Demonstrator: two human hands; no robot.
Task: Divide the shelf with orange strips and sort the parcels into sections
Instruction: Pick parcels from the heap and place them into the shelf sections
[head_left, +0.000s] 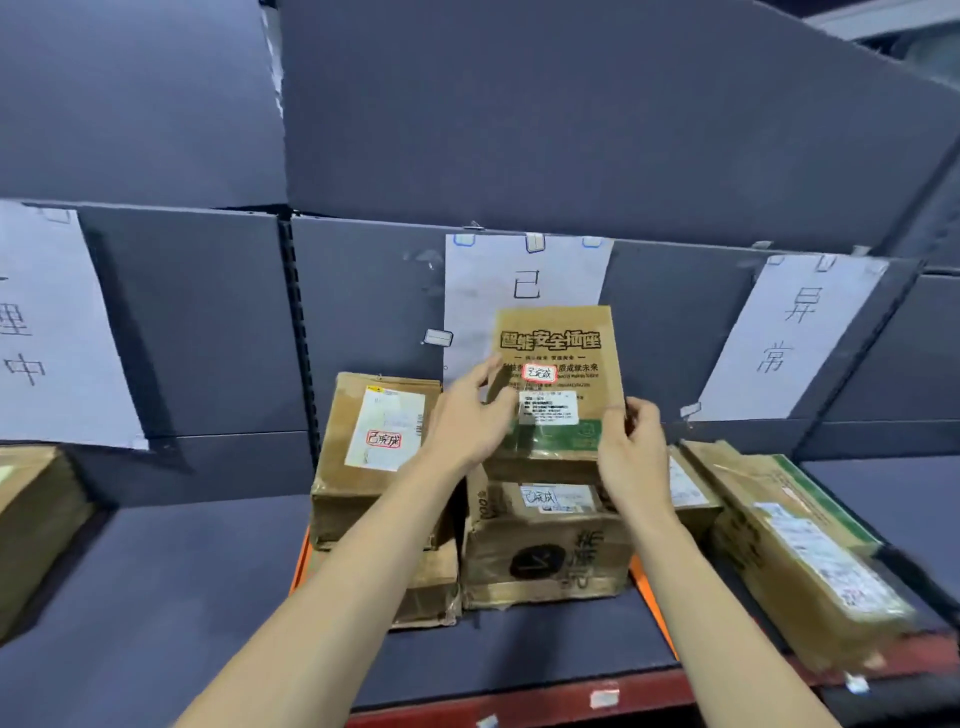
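Note:
A flat brown printed parcel (558, 353) stands upright on top of a taped brown box (545, 551) in the middle shelf section. My left hand (467, 415) touches its left edge with spread fingers. My right hand (631, 441) pinches its lower right corner. Left of it, a brown parcel (374, 452) with a white label sits on a lower box (431, 587). One orange strip (301, 558) lies along the left side of this group, and a second orange strip (652, 608) runs along its right.
Right of the second strip lie long brown parcels (800, 551). Another brown box (36, 519) shows at the far left. White paper signs (524, 280) (800, 332) (47, 332) hang on the grey back wall. The shelf's red front edge (519, 701) runs below.

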